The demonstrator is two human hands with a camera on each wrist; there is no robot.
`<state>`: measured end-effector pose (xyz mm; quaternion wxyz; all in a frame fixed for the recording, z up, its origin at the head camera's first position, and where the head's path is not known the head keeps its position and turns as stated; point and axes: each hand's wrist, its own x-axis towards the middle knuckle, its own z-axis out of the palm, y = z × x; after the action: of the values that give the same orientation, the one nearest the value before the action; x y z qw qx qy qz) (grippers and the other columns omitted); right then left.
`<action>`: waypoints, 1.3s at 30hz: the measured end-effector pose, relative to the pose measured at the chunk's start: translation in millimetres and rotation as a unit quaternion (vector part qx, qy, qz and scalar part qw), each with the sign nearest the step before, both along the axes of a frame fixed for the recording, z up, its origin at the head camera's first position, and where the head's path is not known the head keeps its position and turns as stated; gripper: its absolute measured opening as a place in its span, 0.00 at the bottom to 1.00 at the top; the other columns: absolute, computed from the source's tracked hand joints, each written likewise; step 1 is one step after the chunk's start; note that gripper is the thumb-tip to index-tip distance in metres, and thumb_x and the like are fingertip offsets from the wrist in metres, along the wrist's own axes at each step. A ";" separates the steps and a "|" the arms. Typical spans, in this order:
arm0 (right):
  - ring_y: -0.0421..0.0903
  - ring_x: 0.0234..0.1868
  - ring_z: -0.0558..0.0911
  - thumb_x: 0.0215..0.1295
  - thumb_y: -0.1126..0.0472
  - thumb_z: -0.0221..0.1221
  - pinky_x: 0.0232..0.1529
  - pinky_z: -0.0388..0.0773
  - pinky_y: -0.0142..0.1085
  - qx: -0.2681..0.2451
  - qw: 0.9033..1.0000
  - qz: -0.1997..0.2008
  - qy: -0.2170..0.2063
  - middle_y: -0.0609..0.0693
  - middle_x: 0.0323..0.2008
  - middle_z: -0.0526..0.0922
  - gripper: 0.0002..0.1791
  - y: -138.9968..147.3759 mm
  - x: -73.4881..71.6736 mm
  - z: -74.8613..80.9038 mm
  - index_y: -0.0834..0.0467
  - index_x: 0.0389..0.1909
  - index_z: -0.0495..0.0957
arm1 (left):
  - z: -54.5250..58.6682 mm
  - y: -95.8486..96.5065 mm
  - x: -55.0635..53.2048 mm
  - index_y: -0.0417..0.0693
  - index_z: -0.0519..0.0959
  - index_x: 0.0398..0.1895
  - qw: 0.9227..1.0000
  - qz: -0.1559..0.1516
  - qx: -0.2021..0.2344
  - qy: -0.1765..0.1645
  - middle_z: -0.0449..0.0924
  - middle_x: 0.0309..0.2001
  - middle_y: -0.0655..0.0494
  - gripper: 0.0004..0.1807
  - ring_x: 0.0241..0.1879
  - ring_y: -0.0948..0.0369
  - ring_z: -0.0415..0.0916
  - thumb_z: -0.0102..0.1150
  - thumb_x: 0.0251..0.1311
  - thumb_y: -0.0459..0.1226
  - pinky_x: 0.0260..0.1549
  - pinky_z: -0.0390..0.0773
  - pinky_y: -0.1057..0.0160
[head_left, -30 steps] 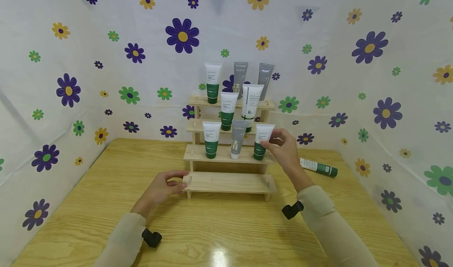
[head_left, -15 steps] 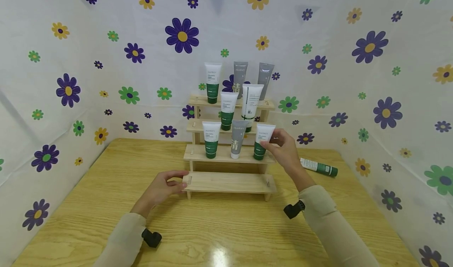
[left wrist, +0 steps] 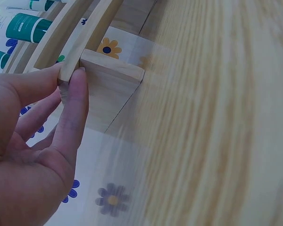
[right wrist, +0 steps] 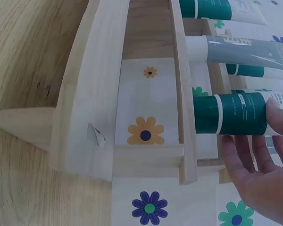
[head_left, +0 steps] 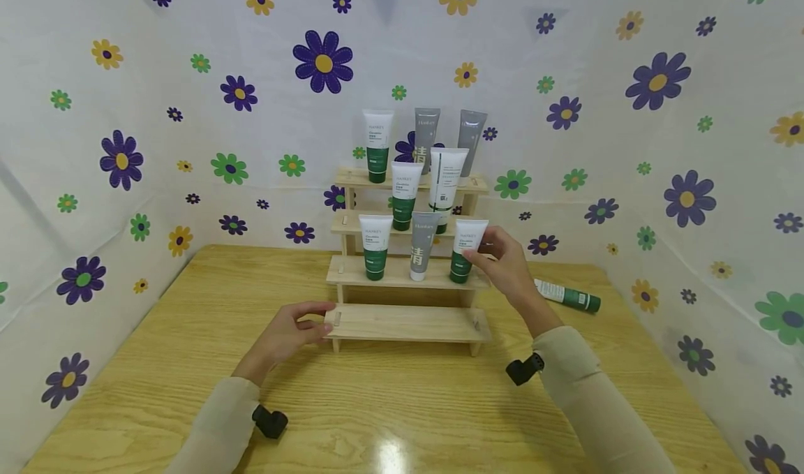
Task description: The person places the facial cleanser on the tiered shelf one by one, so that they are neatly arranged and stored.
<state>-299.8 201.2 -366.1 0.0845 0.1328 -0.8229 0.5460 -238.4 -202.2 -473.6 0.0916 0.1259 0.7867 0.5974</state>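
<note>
A four-step wooden display rack (head_left: pixel 407 322) stands on the table with squeeze tubes upright on its upper three steps. My left hand (head_left: pixel 290 334) pinches the left end of the lowest step between thumb and fingers, plain in the left wrist view, where the hand (left wrist: pixel 42 136) grips the board's end. With my right hand (head_left: pixel 505 268) I hold a white-and-green squeeze tube (head_left: pixel 467 240) at the right end of the second step from the bottom. In the right wrist view its green cap end (right wrist: pixel 231 113) stands at the step, thumb on its front, fingers behind.
On that same step stand a grey tube (head_left: pixel 422 243) and another white-and-green tube (head_left: pixel 375 243). Several more tubes fill the two steps above. One white-and-green tube (head_left: pixel 568 297) lies on the table right of the rack. A flower-patterned cloth (head_left: pixel 264 146) hangs behind.
Almost nothing differs. My right forearm has shifted slightly to the right while the hand stays on the tube; the left hand has kept its place.
</note>
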 end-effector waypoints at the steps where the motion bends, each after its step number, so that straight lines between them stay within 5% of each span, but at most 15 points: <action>1: 0.55 0.61 0.79 0.71 0.63 0.64 0.58 0.77 0.28 0.007 1.000 0.004 0.000 0.62 0.61 0.79 0.23 2.0 0.0 0.4 0.65 0.63 0.71 | 0.2 0.1 0.2 0.39 0.72 0.71 1.000 0.000 0.000 0.000 0.70 0.71 0.34 0.28 0.49 0.56 0.85 0.64 0.70 0.36 0.48 0.88 0.61; 7: 0.59 0.62 0.79 0.76 0.57 0.61 0.55 0.78 0.26 0.064 0.998 0.016 0.009 0.63 0.61 0.78 0.23 28.9 -0.3 2.8 0.63 0.65 0.73 | 0.8 0.5 0.5 0.39 0.72 0.71 1.000 0.000 0.000 -0.002 0.70 0.71 0.34 0.28 0.48 0.57 0.85 0.64 0.70 0.36 0.48 0.88 0.61; 12: 0.55 0.54 0.83 0.79 0.55 0.56 0.45 0.79 0.18 0.114 0.993 -0.025 0.023 0.65 0.59 0.80 0.22 67.0 -3.2 -1.1 0.66 0.63 0.75 | 1.3 0.4 0.0 0.40 0.72 0.71 1.000 0.005 -0.002 -0.005 0.70 0.72 0.35 0.28 0.50 0.56 0.84 0.64 0.70 0.36 0.49 0.88 0.61; 16: 0.63 0.51 0.84 0.79 0.58 0.55 0.49 0.87 0.41 0.201 0.978 -0.059 0.025 0.70 0.56 0.81 0.20 101.0 -10.2 -13.4 0.69 0.60 0.77 | 0.5 0.0 -0.7 0.42 0.73 0.71 1.000 0.012 -0.004 -0.011 0.70 0.72 0.37 0.28 0.51 0.56 0.84 0.64 0.70 0.36 0.48 0.88 0.61; 19: 0.69 0.52 0.83 0.78 0.62 0.56 0.51 0.84 0.59 0.255 0.965 -0.063 0.019 0.73 0.54 0.82 0.17 127.0 -17.3 -28.7 0.71 0.57 0.77 | -0.7 -0.9 -0.8 0.42 0.73 0.71 1.000 0.011 -0.007 -0.008 0.71 0.71 0.36 0.28 0.50 0.56 0.84 0.64 0.70 0.36 0.48 0.88 0.62; 25: 0.73 0.52 0.82 0.73 0.69 0.58 0.55 0.81 0.63 0.314 0.948 -0.047 0.012 0.76 0.52 0.82 0.15 172.1 -27.8 -55.1 0.77 0.54 0.77 | 0.3 0.5 0.5 0.40 0.73 0.71 1.000 0.007 -0.007 -0.001 0.71 0.70 0.35 0.27 0.50 0.55 0.84 0.64 0.70 0.36 0.48 0.88 0.62; 32: 0.77 0.55 0.78 0.69 0.72 0.59 0.57 0.76 0.67 0.373 0.927 -0.036 0.017 0.78 0.52 0.80 0.15 193.5 -32.3 -70.1 0.78 0.52 0.77 | 0.5 0.1 0.6 0.40 0.73 0.71 1.000 0.005 -0.006 0.000 0.72 0.70 0.35 0.27 0.49 0.55 0.84 0.64 0.70 0.36 0.48 0.88 0.61; 39: 0.71 0.45 0.83 0.67 0.75 0.58 0.49 0.82 0.62 0.377 0.926 -0.031 0.009 0.76 0.48 0.82 0.13 194.6 -35.0 -78.6 0.76 0.50 0.79 | -0.8 -0.1 -0.9 0.40 0.74 0.70 1.000 0.006 -0.006 0.002 0.71 0.71 0.35 0.27 0.48 0.56 0.84 0.65 0.69 0.36 0.47 0.88 0.63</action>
<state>-334.8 395.8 -444.7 0.0525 0.1344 -0.9708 0.1917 -239.3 -202.2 -474.4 0.0876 0.1218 0.7911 0.5930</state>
